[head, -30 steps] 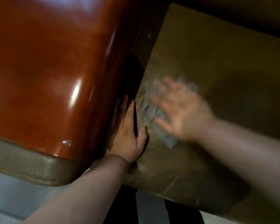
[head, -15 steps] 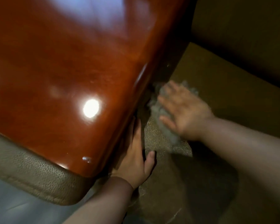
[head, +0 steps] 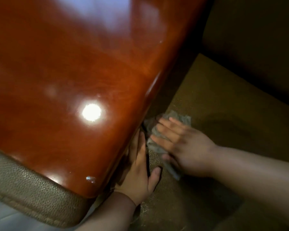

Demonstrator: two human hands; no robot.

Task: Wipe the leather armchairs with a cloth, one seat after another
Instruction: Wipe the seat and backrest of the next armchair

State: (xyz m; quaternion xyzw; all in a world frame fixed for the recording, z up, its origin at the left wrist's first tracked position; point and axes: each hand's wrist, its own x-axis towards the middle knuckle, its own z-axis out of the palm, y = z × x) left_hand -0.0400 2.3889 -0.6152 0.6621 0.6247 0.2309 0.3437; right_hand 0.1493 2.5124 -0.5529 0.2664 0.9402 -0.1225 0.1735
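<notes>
Nearest to the camera, the left hand [head: 138, 170] lies flat in the gap between the glossy wooden armrest [head: 77, 90] and the seat cushion [head: 207, 100]. Its fingers are straight and point into the crack, the thumb rests on the leather, and it holds nothing.

Just beyond it, the right hand [head: 183, 144] is spread with straight fingers and presses the grey cloth [head: 154, 142] down on the cushion, close to the armrest side. The hand is a little blurred.

The cloth looks thin, soft and light. I judge it will bunch easily, so a flat palm on its middle is better than a pinch at one corner. The leather is grained and seems firm, not slippery.

Farther away, the dark backrest [head: 257, 47] rises behind the seat.
</notes>
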